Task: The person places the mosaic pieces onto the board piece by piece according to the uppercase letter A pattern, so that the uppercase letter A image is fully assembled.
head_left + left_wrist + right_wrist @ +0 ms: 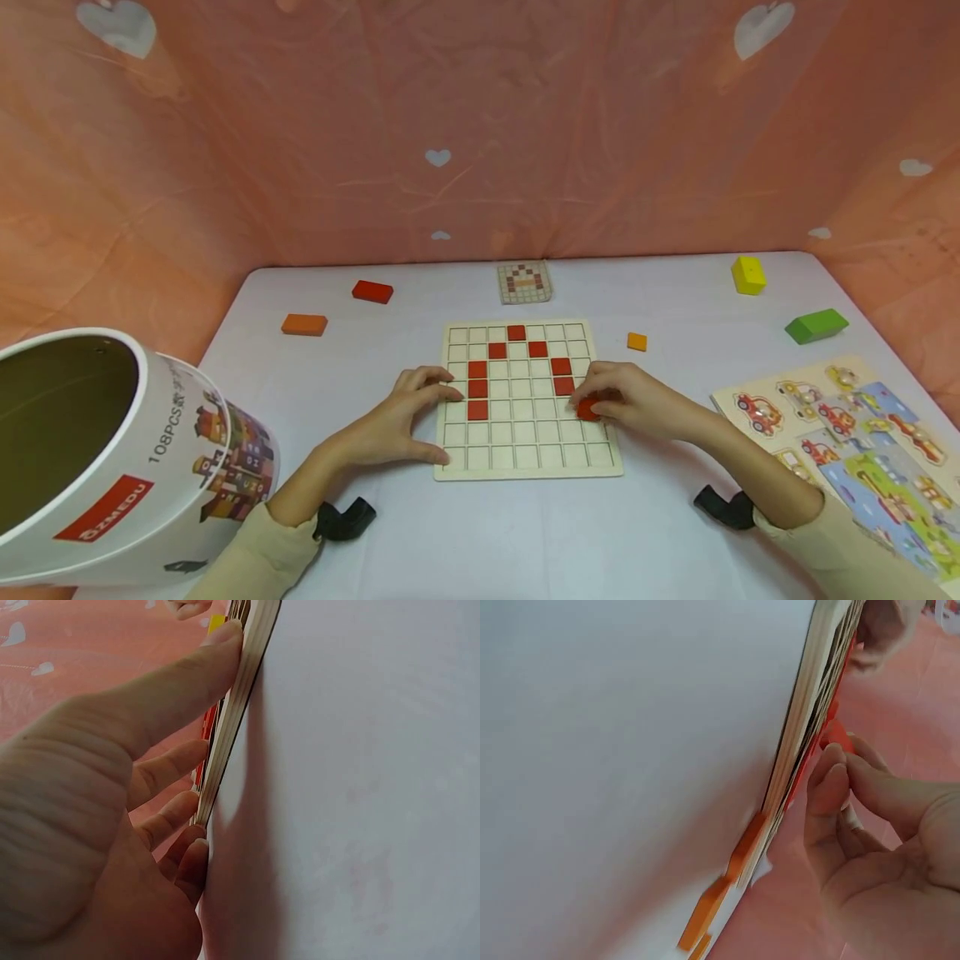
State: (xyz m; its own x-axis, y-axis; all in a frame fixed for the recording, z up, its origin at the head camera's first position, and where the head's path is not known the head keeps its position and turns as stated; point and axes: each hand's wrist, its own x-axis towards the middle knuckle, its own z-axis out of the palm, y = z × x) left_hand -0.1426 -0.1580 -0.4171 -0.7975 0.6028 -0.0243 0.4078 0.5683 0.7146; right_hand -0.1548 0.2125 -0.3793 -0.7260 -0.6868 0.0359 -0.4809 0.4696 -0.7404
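Observation:
A wooden grid board (pixel 525 458) lies flat on the table, with several red square tiles (pixel 477 388) set in its cells in two slanting rows that meet at the top. My left hand (pixel 382 425) rests at the board's left edge, fingers spread and fairly straight, thumb near the lower corner. In the left wrist view, thumb and fingertips touch the board's side (pixel 244 690). At the right side of the board, my right hand (pixel 641 400) pinches a red square tile (pixel 587 408) over a cell below the other red ones. The right wrist view shows this tile (pixel 840 736) tilted between thumb and fingers.
Behind the board lies a small pattern card (pixel 524 283). An orange tile (pixel 637 342) sits right of it. Red (pixel 372 292), orange (pixel 304 325), yellow (pixel 748 275) and green (pixel 817 326) blocks lie farther out. A white bucket (pixel 172 467) stands left, picture puzzles (pixel 750 383) right.

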